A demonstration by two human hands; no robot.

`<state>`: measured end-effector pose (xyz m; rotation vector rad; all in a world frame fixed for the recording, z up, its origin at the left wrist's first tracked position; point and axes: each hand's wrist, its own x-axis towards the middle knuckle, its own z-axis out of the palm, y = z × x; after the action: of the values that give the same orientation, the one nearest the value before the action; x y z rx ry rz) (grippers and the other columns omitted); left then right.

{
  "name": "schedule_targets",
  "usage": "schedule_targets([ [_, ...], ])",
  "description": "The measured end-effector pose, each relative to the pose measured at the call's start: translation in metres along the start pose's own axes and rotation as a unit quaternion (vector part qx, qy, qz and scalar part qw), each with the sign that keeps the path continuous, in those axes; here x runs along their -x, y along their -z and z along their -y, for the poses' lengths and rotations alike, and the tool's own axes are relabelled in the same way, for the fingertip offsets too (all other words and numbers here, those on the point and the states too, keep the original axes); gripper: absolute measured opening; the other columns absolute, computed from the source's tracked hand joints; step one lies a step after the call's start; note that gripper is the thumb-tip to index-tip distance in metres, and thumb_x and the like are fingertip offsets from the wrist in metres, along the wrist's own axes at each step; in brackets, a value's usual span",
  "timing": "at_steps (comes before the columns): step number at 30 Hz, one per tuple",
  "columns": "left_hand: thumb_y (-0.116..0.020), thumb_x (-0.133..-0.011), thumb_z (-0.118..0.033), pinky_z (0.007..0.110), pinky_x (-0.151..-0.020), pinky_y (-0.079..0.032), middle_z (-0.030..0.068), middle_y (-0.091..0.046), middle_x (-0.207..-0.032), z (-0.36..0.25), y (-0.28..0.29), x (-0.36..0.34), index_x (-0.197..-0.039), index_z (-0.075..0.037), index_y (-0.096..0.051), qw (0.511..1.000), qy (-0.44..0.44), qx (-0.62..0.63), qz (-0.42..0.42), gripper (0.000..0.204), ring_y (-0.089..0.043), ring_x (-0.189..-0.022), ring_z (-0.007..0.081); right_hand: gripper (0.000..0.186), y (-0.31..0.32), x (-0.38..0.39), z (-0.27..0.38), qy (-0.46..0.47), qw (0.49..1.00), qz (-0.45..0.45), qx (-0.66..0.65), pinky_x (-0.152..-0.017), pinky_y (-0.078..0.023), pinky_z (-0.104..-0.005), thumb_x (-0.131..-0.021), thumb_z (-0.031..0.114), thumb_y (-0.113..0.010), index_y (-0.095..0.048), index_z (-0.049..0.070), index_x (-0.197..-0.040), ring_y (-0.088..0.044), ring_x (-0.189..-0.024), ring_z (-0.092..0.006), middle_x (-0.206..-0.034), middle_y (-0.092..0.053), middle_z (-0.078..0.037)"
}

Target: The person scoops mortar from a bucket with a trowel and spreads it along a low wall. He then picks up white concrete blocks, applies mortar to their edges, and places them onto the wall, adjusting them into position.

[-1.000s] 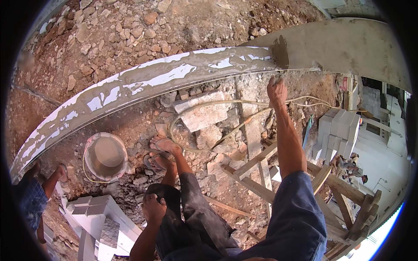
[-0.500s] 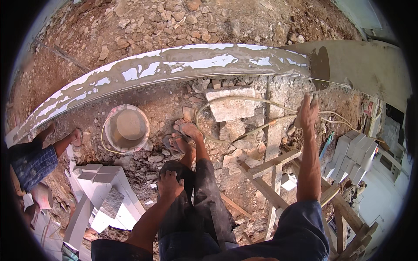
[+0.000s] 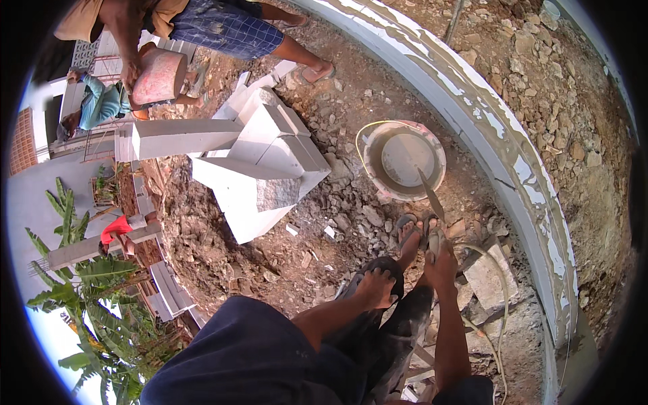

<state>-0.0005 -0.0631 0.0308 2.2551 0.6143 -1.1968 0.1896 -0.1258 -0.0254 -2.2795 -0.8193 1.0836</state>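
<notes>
My right hand (image 3: 440, 251) grips a trowel (image 3: 432, 194), whose narrow blade points up over the near rim of a round bucket (image 3: 370, 162). Grey wet mortar (image 3: 407, 156) fills part of that bucket. I cannot tell whether the blade tip touches the mortar. Spread over my knee, my left hand (image 3: 378, 287) rests holding nothing. To the right of the bucket curves a low block wall (image 3: 499, 165), its white top patchily smeared with mortar. My sandalled feet (image 3: 412, 236) stand just below the bucket.
White blocks (image 3: 270, 162) are piled left of the bucket. At upper left a person in checked shorts (image 3: 226, 30) holds a reddish bucket (image 3: 160, 75). A pale hose (image 3: 499, 270) loops around a concrete slab (image 3: 491, 277) at right. Rubble (image 3: 540, 88) lies beyond the wall.
My view has swung left. My right hand has come in from far out by the wall's right end to the mortar bucket, still with the trowel. My left hand stays on my knee.
</notes>
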Motion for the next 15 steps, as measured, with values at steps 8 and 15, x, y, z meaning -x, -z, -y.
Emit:
schedule_targets([
  [8, -0.062, -0.084, -0.05, 0.051, -0.089, -0.044, 0.0149, -0.057, -0.119, 0.011, -0.02, 0.027, -0.117, -0.008, -0.065, 0.977, 0.09, 0.183, -0.068, 0.054, -0.05, -0.115, 0.0356, 0.039, 0.006, -0.146, 0.082, -0.001, 0.95, 0.151, 0.274, -0.093, -0.052, -0.0441, -0.075, 0.013, -0.07, -0.064, -0.004, -0.109, -0.058, -0.114, -0.039, -0.12, -0.057, -0.024],
  [15, -0.064, -0.083, -0.05, 0.052, -0.091, -0.043, 0.0151, -0.056, -0.123, -0.002, -0.018, 0.032, -0.118, -0.009, -0.065, 0.943, 0.136, 0.289, -0.094, 0.054, -0.05, -0.117, 0.0357, 0.037, -0.014, -0.159, 0.051, 0.079, 0.938, 0.072, 0.331, -0.093, -0.051, -0.0469, -0.071, 0.009, -0.068, -0.065, -0.004, -0.105, -0.062, -0.105, -0.0429, -0.106, -0.066, -0.028],
])
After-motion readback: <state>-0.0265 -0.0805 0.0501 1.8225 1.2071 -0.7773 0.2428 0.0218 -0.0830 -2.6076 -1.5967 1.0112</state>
